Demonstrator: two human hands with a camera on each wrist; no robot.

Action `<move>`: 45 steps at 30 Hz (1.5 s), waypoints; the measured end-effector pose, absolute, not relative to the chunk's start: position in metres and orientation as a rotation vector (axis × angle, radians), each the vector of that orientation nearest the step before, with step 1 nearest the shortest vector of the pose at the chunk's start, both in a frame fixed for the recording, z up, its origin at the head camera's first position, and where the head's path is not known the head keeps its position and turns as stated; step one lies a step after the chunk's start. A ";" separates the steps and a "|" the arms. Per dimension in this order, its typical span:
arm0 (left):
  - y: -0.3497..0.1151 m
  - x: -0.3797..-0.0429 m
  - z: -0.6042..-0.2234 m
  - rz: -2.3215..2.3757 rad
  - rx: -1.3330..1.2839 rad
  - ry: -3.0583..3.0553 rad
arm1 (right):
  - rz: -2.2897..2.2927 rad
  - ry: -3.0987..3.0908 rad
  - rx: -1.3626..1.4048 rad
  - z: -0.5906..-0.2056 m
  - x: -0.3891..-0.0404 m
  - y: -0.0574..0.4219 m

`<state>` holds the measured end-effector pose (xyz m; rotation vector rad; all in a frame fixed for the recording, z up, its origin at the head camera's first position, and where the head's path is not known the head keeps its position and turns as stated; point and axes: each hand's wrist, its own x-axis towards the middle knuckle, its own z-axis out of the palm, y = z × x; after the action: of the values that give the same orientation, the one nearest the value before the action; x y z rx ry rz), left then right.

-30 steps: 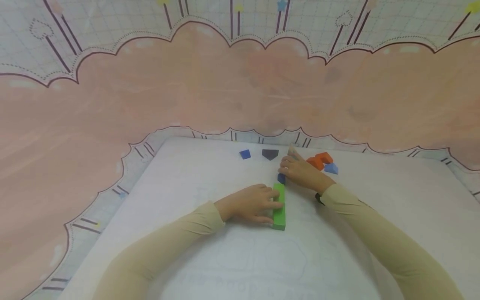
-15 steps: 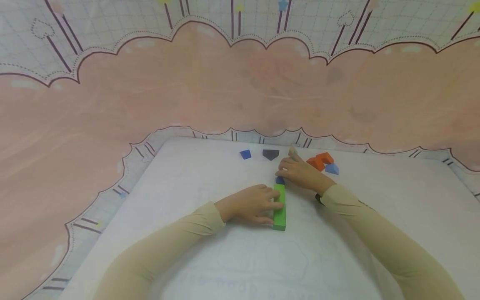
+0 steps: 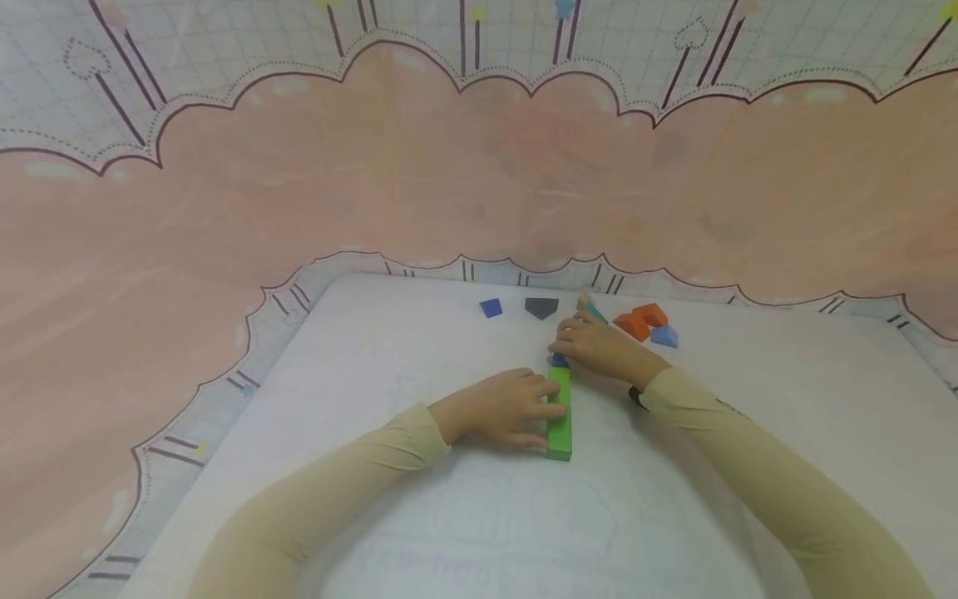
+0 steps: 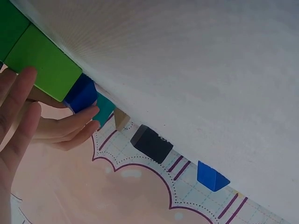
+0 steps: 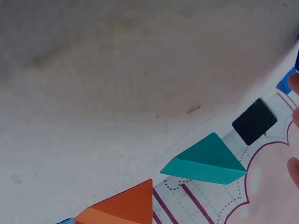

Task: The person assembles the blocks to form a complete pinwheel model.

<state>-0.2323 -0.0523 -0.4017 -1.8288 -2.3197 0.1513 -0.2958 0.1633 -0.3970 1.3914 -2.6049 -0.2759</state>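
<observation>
The step in hand seems to be lining up the blue block (image 3: pixel 559 361) with the far end of the green blocks (image 3: pixel 559 434). The left hand (image 3: pixel 501 406) lays spread, nearly straight fingers over the green blocks, gripping nothing, as if steadying them. The right hand (image 3: pixel 602 345) has its fingers drawn in round the blue block, which appears to touch the green blocks on the worktop (image 3: pixel 374 349). The next move calls for squaring it, then parting the fingers without nudging it.

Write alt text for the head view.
A person's left grip rests on green rectangular blocks; the right grip holds an angular dark-blue block at their far end. Beyond lie orange triangular blocks and a dark-grey pentagonal block.
</observation>
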 end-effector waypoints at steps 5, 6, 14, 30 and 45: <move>-0.052 -0.232 -0.402 0.149 -1.827 -2.324 | -0.262 -2.611 1.394 -0.397 -0.297 0.164; -0.052 -0.232 -0.402 0.146 -1.827 -2.328 | -0.256 -2.612 1.395 -0.397 -0.297 0.164; -0.053 -0.232 -0.402 0.139 -1.823 -2.349 | -0.232 -2.645 1.411 -0.397 -0.296 0.162; -0.053 -0.233 -0.403 0.153 -1.820 -2.361 | -0.157 -2.665 1.460 -0.398 -0.295 0.158; -0.053 -0.234 -0.405 0.145 -1.813 -2.357 | -0.194 -2.649 1.461 -0.399 -0.294 0.159</move>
<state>-0.2344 -0.0528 -0.4052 -1.8134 -2.3570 0.1451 -0.2945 0.1588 -0.3993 1.4608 -2.6492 -0.1940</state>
